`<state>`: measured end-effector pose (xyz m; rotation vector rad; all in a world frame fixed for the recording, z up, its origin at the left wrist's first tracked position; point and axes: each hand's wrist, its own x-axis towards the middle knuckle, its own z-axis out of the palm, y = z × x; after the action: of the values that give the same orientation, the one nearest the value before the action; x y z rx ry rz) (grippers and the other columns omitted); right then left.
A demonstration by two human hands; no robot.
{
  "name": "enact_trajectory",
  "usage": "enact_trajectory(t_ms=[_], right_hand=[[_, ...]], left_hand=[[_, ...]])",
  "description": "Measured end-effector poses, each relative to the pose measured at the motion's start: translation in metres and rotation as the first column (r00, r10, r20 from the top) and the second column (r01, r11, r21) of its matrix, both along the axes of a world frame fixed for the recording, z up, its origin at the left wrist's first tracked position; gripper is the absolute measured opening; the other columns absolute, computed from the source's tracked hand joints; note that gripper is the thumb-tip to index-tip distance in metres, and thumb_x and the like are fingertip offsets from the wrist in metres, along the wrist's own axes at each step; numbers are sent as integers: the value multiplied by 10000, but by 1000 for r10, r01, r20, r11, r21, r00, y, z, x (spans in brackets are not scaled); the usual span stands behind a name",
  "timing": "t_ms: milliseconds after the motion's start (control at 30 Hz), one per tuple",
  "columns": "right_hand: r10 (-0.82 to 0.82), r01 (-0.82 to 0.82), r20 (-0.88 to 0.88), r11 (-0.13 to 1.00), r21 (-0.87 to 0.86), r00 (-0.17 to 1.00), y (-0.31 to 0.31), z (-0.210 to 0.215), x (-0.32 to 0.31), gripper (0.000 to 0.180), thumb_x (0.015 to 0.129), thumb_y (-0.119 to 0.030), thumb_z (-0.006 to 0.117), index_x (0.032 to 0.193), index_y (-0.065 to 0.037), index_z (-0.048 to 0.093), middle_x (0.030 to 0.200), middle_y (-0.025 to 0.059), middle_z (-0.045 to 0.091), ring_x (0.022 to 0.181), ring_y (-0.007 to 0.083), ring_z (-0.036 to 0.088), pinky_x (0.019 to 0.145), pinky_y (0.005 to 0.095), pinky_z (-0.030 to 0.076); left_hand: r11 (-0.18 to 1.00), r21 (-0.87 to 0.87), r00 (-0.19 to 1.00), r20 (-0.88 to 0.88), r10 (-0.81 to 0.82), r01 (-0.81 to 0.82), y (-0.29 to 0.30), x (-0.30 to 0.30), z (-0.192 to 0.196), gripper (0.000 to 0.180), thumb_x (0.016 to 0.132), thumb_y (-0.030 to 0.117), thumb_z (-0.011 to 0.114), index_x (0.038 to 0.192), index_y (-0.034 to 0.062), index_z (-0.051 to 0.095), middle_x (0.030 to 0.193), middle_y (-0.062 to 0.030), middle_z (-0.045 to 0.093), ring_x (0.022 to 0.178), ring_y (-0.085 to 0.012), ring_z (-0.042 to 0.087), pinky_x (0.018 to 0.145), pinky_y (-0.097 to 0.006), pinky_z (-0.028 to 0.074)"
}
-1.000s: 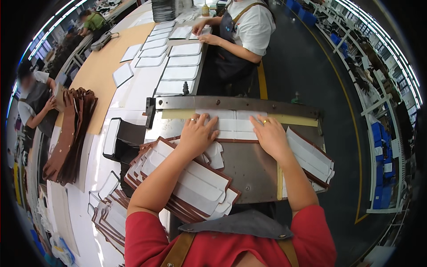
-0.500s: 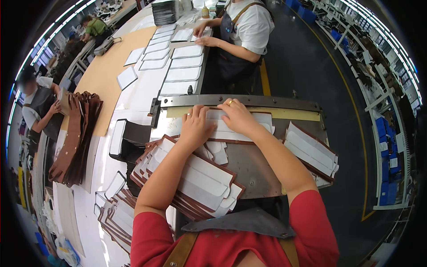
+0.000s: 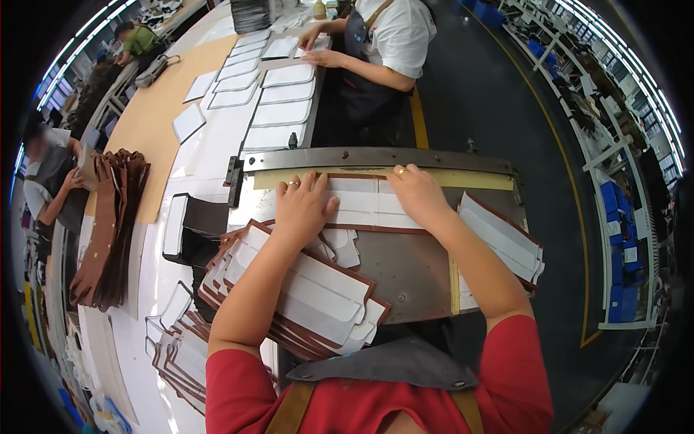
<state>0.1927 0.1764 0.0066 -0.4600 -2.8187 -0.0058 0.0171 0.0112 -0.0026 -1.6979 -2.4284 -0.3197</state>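
Observation:
A long panel [image 3: 365,205] with a white backing and brown leather edging lies on the metal plate [image 3: 412,267] in front of me. My left hand [image 3: 302,208] rests on its left end, fingers stretched toward the far edge and thumb apart. Toward its right end my right hand [image 3: 423,197] grips the panel, its fingers bent close together at the far edge. Just beyond both hands runs a yellow strip [image 3: 463,179] along a dark metal bar [image 3: 376,158]. A pile of similar brown-edged panels [image 3: 325,289] lies under my left forearm.
More such panels [image 3: 499,239] lean at the plate's right side. Black-edged pieces [image 3: 196,224] and brown leather straps [image 3: 108,231] are on the left. Ahead, a co-worker [image 3: 387,50] works by rows of white panels [image 3: 278,112]. Shelving with blue bins [image 3: 622,217] stands at right.
My hands have moved apart along the panel, the left one leftward and the right one rightward. More of the panel's white middle shows between them. The view has shifted slightly.

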Motion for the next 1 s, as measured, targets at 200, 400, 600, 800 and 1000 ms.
enact_trajectory(t_ms=[200, 400, 600, 800, 1000], right_hand=[[-148, 133, 92, 979, 152, 985, 24, 9, 56, 131, 761, -70, 566, 869, -40, 633, 860, 65, 621, 871, 234, 571, 794, 354, 444], [-312, 304, 102, 949, 86, 944, 10, 13, 69, 247, 776, -282, 669, 788, -37, 644, 808, 93, 643, 855, 232, 559, 800, 358, 397], [-329, 192, -349, 908, -373, 877, -2, 13, 74, 129, 805, -82, 594, 716, -36, 512, 691, 61, 561, 687, 183, 545, 675, 340, 429], [-641, 77, -543, 682, -728, 543, -8, 69, 179, 50, 928, -55, 518, 881, -70, 511, 662, -49, 470, 526, 7, 420, 441, 177, 335], [-784, 233, -459, 581, -780, 418, 7, 12, 322, 70, 906, -45, 553, 846, -56, 517, 730, -51, 474, 651, 10, 423, 579, 178, 355]], left_hand=[[1000, 20, 1000, -22, 1, -1, 2, -1, -3, 469, 864, 389, 554, 1212, 75, 556, 1171, -96, 552, 1089, -304, 514, 889, -404, 350], [997, -68, 991, 131, 40, -31, 2, -5, 6, 505, 865, 409, 556, 1250, 82, 528, 1238, -118, 533, 1144, -338, 491, 959, -442, 334], [991, -129, 973, 230, -3, 33, 4, -16, 26, 496, 872, 423, 560, 1236, 87, 535, 1267, -151, 515, 1176, -365, 478, 1008, -465, 325], [984, -161, 960, 277, -30, 77, -19, -29, 43, 381, 895, 375, 567, 1130, 77, 604, 1203, -130, 563, 1136, -316, 515, 972, -412, 359], [931, -192, 858, 478, -189, 312, -25, -5, 45, 258, 875, 304, 601, 1007, 87, 649, 1022, -109, 574, 982, -279, 543, 922, -372, 375]])
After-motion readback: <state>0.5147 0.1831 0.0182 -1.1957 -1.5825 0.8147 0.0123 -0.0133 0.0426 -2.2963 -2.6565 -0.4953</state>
